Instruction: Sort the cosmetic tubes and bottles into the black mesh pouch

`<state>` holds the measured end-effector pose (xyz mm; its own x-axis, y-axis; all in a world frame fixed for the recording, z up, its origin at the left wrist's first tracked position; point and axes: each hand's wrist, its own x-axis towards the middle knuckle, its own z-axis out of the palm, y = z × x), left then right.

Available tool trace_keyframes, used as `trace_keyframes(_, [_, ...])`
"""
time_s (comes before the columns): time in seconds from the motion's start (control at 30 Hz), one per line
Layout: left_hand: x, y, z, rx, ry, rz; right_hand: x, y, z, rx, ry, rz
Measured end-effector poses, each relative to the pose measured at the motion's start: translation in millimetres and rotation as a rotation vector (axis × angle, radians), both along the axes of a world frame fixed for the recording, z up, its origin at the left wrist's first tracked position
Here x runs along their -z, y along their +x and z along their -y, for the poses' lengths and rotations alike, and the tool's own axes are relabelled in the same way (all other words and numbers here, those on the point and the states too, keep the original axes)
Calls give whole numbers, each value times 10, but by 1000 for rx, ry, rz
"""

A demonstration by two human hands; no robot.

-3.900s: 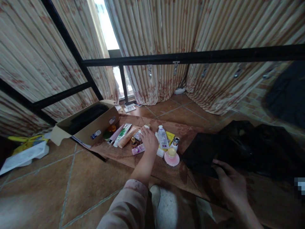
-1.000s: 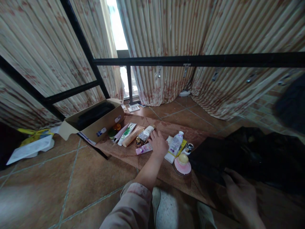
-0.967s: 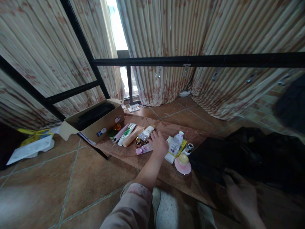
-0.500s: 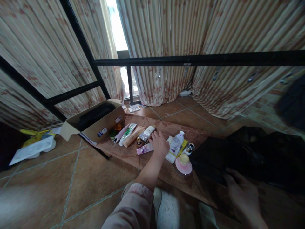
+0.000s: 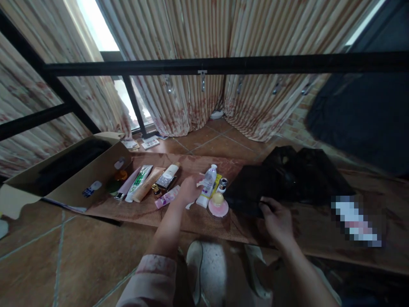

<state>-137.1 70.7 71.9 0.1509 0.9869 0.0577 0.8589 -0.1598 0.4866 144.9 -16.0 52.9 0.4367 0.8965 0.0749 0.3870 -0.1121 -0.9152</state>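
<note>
With my right hand I am pinching the near edge of the black bag between thumb and fingers, and this bag lies on the brown cloth. My left hand is between the pink tube and the lavender bottle; something white shows at its fingertips, but I cannot tell if they are closed on it. The pink jar is just beside the bag, near the bottle.
</note>
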Motion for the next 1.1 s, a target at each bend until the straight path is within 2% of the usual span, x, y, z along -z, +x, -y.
trace_keyframes(0.17, [94, 108, -21, 27, -2, -86, 1, -11, 0, 4, -9, -28])
trace_keyframes(0.37, [168, 243, -67, -66, -12, -160, 26, 3, -17, 16, -3, -42])
trace_keyframes(0.6, [141, 353, -37, -146, -44, -172, 43, 28, -17, -14, 8, -34])
trace_keyframes(0.83, [135, 363, -25, -137, -30, -142, 65, 98, -32, -7, 102, 6])
trace_keyframes(0.97, [143, 360, -67, -110, -35, -90, 16, 172, -15, 34, 207, 150])
trace_keyframes(1.1, [46, 213, -123, -29, -73, 11, -54, 238, 11, 56, 244, 250])
